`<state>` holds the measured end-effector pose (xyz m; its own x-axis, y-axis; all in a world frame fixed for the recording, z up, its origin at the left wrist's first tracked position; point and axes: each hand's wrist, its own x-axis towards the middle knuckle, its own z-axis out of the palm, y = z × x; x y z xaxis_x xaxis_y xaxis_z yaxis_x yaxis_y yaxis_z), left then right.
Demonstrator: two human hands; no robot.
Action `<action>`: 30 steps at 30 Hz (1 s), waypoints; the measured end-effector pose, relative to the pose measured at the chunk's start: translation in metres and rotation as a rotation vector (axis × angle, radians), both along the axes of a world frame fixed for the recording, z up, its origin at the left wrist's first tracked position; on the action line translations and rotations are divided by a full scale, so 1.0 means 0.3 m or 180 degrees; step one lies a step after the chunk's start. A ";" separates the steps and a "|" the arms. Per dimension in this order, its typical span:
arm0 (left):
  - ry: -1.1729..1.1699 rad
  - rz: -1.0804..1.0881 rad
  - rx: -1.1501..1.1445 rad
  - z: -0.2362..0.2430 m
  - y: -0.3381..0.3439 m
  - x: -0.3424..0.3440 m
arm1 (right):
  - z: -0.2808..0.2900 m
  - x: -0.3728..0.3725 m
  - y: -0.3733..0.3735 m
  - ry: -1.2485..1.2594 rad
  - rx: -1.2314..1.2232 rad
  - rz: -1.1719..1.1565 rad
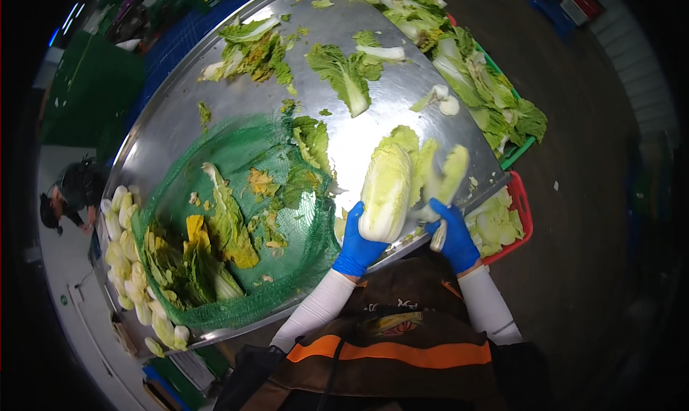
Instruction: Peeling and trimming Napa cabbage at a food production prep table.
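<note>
"Holding anything?"

"Yes! The left hand [362,247] is curling its fingers around the big cabbage [386,190], just right of the middle. The right hand [456,243] is pinching a pale thing [438,236], too blurry to name."

"Any writing?"

"White squiggles [391,306] are showing on the brown apron [430,337], bottom middle. They're looking too tiny to read."

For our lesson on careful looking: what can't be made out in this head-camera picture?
Head view:
Held cabbage, underside: hidden by its own bulk.
Pale piece at the right hand: too small and blurred.
Red crate, bottom: covered by leaves.
Far leaf pile: cut off by upper edge.
</note>
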<state>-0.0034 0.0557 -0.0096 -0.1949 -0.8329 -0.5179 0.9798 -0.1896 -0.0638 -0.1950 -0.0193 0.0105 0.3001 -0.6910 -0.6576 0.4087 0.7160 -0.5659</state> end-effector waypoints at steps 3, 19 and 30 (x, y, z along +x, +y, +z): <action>-0.3634 -0.0692 -0.1159 -0.092 0.049 0.025 | 0.053 0.049 0.079 0.0397 -0.0309 0.0711; -0.3555 -0.0805 -0.0771 0.049 -0.009 -0.034 | 0.059 -0.001 0.054 0.0452 -0.0705 0.1212; -0.1222 -0.0230 0.0236 0.046 -0.094 -0.228 | 0.066 -0.162 0.107 0.0563 -0.0781 0.0158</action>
